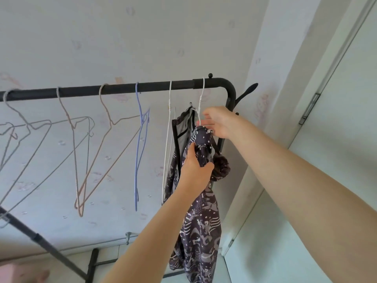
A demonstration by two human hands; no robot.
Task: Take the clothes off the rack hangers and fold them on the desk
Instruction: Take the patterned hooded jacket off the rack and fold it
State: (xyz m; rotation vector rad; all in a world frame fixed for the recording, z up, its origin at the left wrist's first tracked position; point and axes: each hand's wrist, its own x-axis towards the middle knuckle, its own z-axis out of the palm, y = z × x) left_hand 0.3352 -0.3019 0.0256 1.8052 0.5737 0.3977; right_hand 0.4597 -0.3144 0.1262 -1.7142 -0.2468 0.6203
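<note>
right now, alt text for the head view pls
A person's left hand grips a dark patterned garment while the right hand holds its white hanger on a black rack. Empty hangers hang alongside.

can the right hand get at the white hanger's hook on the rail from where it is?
Probably yes. The right hand already touches the white hanger at its neck, and nothing sits between it and the hook on the rail.
</note>
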